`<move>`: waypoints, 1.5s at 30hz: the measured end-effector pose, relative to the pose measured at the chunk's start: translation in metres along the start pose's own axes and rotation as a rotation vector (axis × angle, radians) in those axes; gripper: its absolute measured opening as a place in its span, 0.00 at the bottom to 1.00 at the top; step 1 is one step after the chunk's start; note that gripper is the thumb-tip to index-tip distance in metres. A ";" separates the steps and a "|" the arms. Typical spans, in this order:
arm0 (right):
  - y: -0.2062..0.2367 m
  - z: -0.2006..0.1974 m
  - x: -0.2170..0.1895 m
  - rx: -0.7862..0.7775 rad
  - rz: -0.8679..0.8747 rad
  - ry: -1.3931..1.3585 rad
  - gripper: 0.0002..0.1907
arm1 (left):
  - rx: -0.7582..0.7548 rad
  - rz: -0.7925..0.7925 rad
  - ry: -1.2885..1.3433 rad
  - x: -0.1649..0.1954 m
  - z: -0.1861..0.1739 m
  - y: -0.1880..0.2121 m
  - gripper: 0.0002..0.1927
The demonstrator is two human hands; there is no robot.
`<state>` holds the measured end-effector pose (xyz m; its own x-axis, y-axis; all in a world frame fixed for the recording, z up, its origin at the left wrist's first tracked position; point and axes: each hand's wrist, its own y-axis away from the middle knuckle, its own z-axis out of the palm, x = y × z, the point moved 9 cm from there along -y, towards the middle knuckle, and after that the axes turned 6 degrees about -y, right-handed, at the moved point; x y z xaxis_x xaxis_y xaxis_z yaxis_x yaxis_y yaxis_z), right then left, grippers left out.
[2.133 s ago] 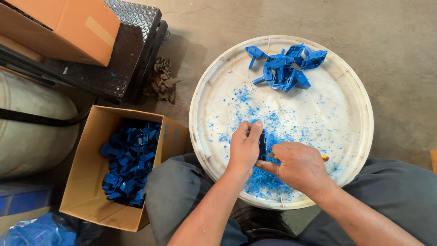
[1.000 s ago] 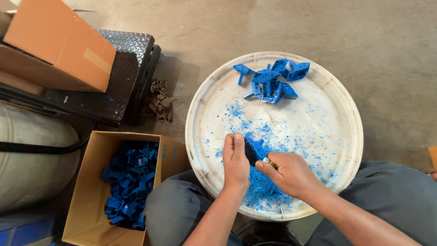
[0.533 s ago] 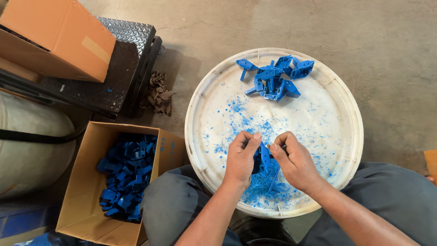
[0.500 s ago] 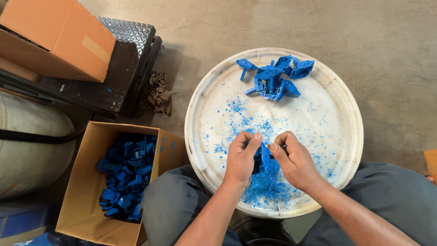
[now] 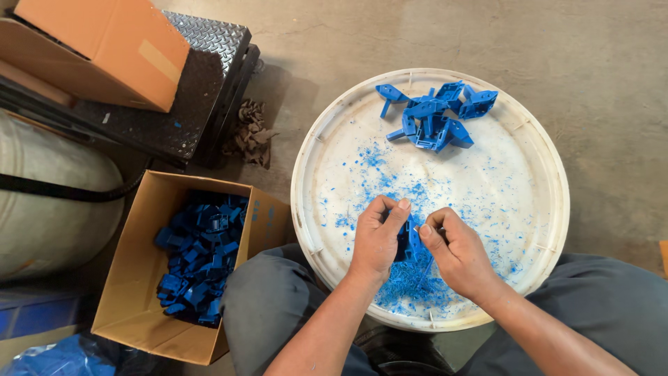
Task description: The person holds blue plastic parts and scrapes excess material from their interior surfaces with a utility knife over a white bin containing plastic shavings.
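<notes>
A small blue plastic part [image 5: 409,241] is pinched between my left hand [image 5: 378,240] and my right hand [image 5: 454,252], both closed around it over the near side of a round white tray [image 5: 536,167]. The part is mostly hidden by my fingers. Blue shavings [image 5: 410,282] lie in a heap under my hands and scatter across the tray. A pile of several blue plastic parts [image 5: 431,115] rests at the tray's far edge. My knees frame the tray's near rim.
An open cardboard box [image 5: 132,278] holding many blue parts [image 5: 198,257] stands on the floor to my left. Beyond it are a metal-plated platform [image 5: 174,97], an orange-brown carton [image 5: 97,49], a crumpled rag [image 5: 249,132] and a white drum [image 5: 49,202].
My right hand shifted from beside the part to meet my left hand, and both now grip the part together. The view drifted slightly; the pile and box stayed put.
</notes>
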<state>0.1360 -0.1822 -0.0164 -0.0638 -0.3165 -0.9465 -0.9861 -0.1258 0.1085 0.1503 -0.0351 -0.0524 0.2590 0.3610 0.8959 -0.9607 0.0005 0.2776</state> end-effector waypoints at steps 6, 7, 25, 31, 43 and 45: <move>0.009 0.007 0.001 -0.056 0.016 0.002 0.10 | 0.011 0.037 0.046 0.005 -0.001 -0.002 0.13; 0.012 0.010 -0.002 -0.079 -0.007 -0.003 0.10 | 0.020 0.032 0.049 0.006 -0.002 -0.003 0.13; 0.004 -0.009 -0.065 -0.045 -0.299 0.227 0.12 | 0.028 -0.007 -0.045 0.010 -0.008 -0.006 0.13; 0.005 -0.006 -0.076 -0.041 -0.416 0.366 0.14 | 0.024 -0.114 -0.162 0.003 -0.010 -0.005 0.13; 0.015 0.024 0.025 -0.177 0.315 -0.331 0.14 | 0.166 0.233 -0.249 0.037 -0.016 0.008 0.16; 0.022 0.033 0.038 -0.256 0.458 -0.504 0.14 | 0.167 0.256 -0.226 0.039 -0.016 0.008 0.16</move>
<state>0.1069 -0.1656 -0.0603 -0.5856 0.0732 -0.8073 -0.7804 -0.3203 0.5370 0.1510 -0.0064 -0.0211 0.0465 0.1151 0.9923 -0.9725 -0.2217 0.0713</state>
